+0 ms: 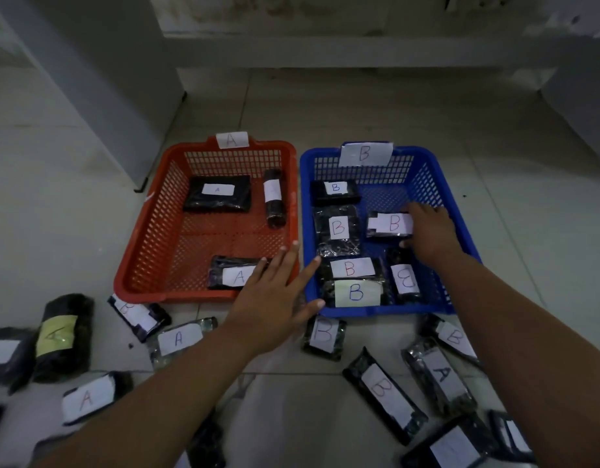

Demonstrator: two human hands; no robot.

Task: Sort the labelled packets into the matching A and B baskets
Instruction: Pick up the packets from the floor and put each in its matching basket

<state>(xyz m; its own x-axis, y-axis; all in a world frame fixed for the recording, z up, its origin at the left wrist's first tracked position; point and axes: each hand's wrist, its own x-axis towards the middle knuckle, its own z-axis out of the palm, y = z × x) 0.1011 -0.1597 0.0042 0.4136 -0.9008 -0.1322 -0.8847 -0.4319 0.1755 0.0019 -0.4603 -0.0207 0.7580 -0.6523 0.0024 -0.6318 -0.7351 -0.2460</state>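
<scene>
Here the right hand [428, 231], at right of centre, rests with thumb and fingers loosely about a B packet [389, 224] inside the blue basket [460, 231], best released flat; the left hand [275, 295] hovers spread, empty.

Held packet [389, 224] inside basket B [460, 217], left of gripping right hand [430, 231]; basket A [149, 231] further left; loose packets [383, 390] nearer on floor [359, 106].

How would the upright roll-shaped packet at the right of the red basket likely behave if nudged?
The rolled packet looks cylindrical, so it would probably roll sideways across the red basket floor. Its glossy wrap suggests a slippery grip. It seems fairly firm, not floppy.
</scene>
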